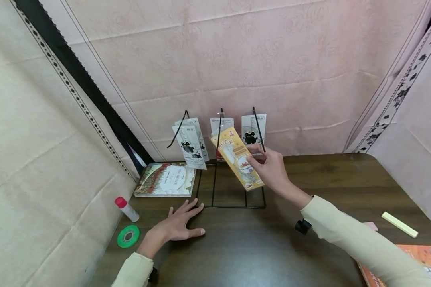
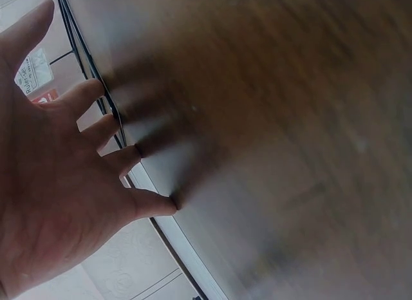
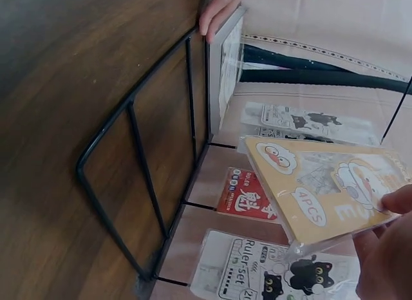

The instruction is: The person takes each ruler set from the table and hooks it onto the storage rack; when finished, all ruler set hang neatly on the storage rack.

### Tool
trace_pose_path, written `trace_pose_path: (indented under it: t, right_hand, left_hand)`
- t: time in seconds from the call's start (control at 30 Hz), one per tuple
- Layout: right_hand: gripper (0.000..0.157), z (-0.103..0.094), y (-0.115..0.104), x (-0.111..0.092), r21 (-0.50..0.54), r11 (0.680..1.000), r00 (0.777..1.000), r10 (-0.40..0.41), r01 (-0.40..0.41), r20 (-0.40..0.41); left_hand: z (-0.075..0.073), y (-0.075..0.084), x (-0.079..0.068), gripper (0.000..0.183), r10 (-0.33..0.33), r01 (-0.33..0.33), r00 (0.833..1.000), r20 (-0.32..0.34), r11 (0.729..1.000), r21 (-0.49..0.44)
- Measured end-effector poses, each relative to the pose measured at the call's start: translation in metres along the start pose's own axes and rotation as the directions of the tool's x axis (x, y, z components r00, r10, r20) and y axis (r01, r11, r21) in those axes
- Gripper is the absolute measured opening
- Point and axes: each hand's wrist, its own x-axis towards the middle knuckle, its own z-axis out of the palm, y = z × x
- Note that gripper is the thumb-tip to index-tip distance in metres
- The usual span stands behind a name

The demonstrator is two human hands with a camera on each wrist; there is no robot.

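Observation:
My right hand (image 1: 273,169) pinches a yellow ruler-set packet (image 1: 237,161) with a duck-like cartoon and "4PCS" on it. The packet is tilted, its upper end overlapping the middle hook of a black wire display rack (image 1: 233,207) in the head view. White ruler-set packets (image 1: 191,148) with black cats hang on the left hook, and another white cat packet (image 1: 250,131) hangs on the right one. Behind the yellow packet hangs a red-and-white ruler packet (image 3: 241,197), partly hidden. With fingers spread, my left hand (image 1: 176,225) rests on the table, fingertips at the rack's front left corner.
A book (image 1: 165,179) lies left of the rack. Nearer the left edge are a red-capped glue stick (image 1: 127,209) and a green tape roll (image 1: 128,236). On the right lie a pale yellow strip (image 1: 400,224) and an orange book (image 1: 420,255), partly under the sleeve. Cloth walls enclose the table.

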Motion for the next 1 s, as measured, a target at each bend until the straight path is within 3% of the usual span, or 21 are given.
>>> trace_pose_path:
  t: [0.23,0.37,0.5,0.63,0.87,1.0]
  right_hand:
    - [0.025,0.014,0.005,0.011,0.051,0.999,0.999,0.013,-0.011,-0.046]
    - [0.025,0.018,-0.007,0.013,0.091,0.995,0.998,0.037,-0.032,-0.053]
    - [0.026,0.019,-0.021,0.013,0.093,0.993,0.995,0.083,-0.078,-0.050]
    - [0.027,0.022,-0.020,0.017,0.140,0.981,0.989,0.143,-0.138,-0.031]
    - [0.030,0.037,0.013,0.030,0.220,0.950,0.974,0.225,-0.221,0.010]
    - [0.030,0.045,0.035,0.036,0.193,0.958,0.977,0.211,-0.213,0.031]
  left_hand:
    - [0.001,-0.001,0.001,0.084,-0.013,0.013,1.000,0.006,1.000,0.013]
    - [0.001,0.000,0.001,0.083,-0.011,0.011,1.000,0.003,1.000,0.012]
    - [0.001,0.000,0.001,0.083,-0.005,0.005,1.000,-0.001,1.000,0.008]
    - [0.001,-0.001,0.001,0.083,-0.005,0.005,1.000,-0.001,1.000,0.008]
    - [0.001,-0.001,0.002,0.084,-0.004,0.004,1.000,-0.003,1.000,0.011]
    - [0.000,-0.001,0.002,0.083,-0.007,0.007,1.000,0.002,1.000,0.010]
